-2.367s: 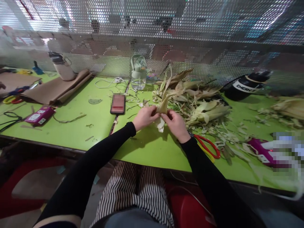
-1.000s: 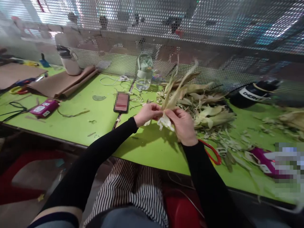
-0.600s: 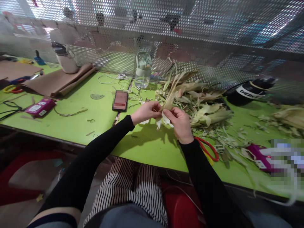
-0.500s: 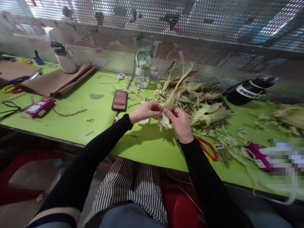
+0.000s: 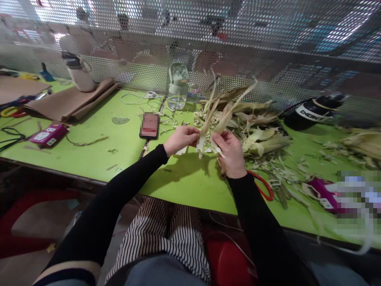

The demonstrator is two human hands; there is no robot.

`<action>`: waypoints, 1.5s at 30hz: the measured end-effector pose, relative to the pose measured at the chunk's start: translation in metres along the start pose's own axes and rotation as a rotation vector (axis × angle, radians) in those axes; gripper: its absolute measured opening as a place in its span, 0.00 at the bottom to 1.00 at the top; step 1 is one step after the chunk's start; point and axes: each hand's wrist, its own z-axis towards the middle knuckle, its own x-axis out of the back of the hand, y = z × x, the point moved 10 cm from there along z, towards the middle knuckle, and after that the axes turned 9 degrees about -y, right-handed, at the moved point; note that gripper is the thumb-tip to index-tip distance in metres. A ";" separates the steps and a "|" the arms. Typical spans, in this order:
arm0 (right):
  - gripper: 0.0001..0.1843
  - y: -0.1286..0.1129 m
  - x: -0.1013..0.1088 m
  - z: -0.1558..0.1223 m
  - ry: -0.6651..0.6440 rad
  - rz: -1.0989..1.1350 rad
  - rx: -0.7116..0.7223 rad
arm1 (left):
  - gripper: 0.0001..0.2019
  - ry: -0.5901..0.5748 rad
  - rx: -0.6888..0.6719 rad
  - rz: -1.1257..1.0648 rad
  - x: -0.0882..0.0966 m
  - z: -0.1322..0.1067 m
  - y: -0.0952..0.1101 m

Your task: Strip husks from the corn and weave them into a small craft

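Observation:
Both my hands are raised a little above the green table (image 5: 184, 186) at its middle. My left hand (image 5: 180, 139) pinches one pale strip of corn husk (image 5: 204, 127) that points up and away. My right hand (image 5: 229, 153) is closed on a second husk strip (image 5: 230, 113), held just to the right of the first. The two strips are apart at their lower ends. Behind them lies a heap of corn husks (image 5: 253, 127).
A phone (image 5: 149, 125) lies left of my hands, a pale green water bottle (image 5: 176, 85) stands by the perforated metal screen. Red-handled scissors (image 5: 262, 186) lie under my right wrist. A black bottle (image 5: 312, 113), purple packets (image 5: 47, 135) and brown paper (image 5: 68, 105) lie about.
The husk that both hands gripped together has been pulled into two strips, one in each hand. My hands have moved slightly apart.

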 end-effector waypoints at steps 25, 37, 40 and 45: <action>0.25 0.009 0.000 -0.003 0.071 -0.001 -0.015 | 0.05 0.021 -0.217 -0.096 -0.013 0.000 -0.004; 0.28 0.012 -0.009 -0.004 -0.064 -0.056 -0.043 | 0.10 -0.063 -0.114 -0.112 -0.015 -0.003 -0.006; 0.25 0.011 -0.011 -0.004 -0.086 -0.081 -0.050 | 0.10 -0.029 -0.111 -0.093 -0.012 -0.003 -0.008; 0.24 0.016 -0.020 -0.005 -0.165 -0.074 -0.100 | 0.10 0.071 -0.250 -0.015 -0.002 -0.004 0.000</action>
